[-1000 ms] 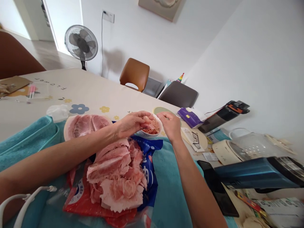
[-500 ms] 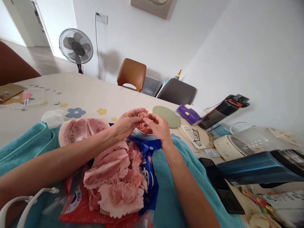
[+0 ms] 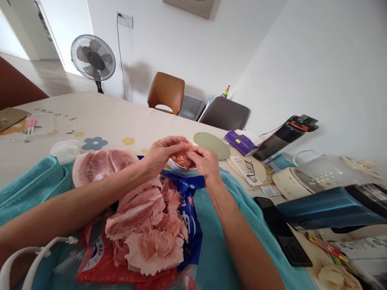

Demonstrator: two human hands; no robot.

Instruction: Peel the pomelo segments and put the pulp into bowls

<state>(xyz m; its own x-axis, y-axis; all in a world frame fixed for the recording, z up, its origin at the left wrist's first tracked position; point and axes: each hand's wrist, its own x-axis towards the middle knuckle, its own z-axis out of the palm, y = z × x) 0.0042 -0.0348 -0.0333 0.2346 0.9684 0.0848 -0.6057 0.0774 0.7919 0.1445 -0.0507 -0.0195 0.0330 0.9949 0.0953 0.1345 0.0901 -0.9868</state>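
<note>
My left hand [image 3: 161,152] and my right hand [image 3: 203,161] meet above a small white bowl [image 3: 174,164] of pink pomelo flesh. Both hands have curled fingers pinched on a piece of pomelo flesh [image 3: 182,150] held between them. In front of the bowl lies a heap of pink pomelo peel and pith [image 3: 146,223] on a blue and red plastic bag [image 3: 187,209]. A hollowed pomelo half [image 3: 99,164] sits to the left of my left forearm.
A teal towel [image 3: 36,181] covers the near table. To the right lie a green round mat [image 3: 211,145], glasses [image 3: 249,168], a purple pack [image 3: 242,143], a black phone [image 3: 282,231], a blue bottle [image 3: 332,207] and a glass jug [image 3: 326,181]. A fan [image 3: 93,57] and chairs [image 3: 166,92] stand behind.
My right hand has come from the bowl's right rim to meet the left hand above the bowl. Both now pinch a piece of flesh. The view shifted slightly.
</note>
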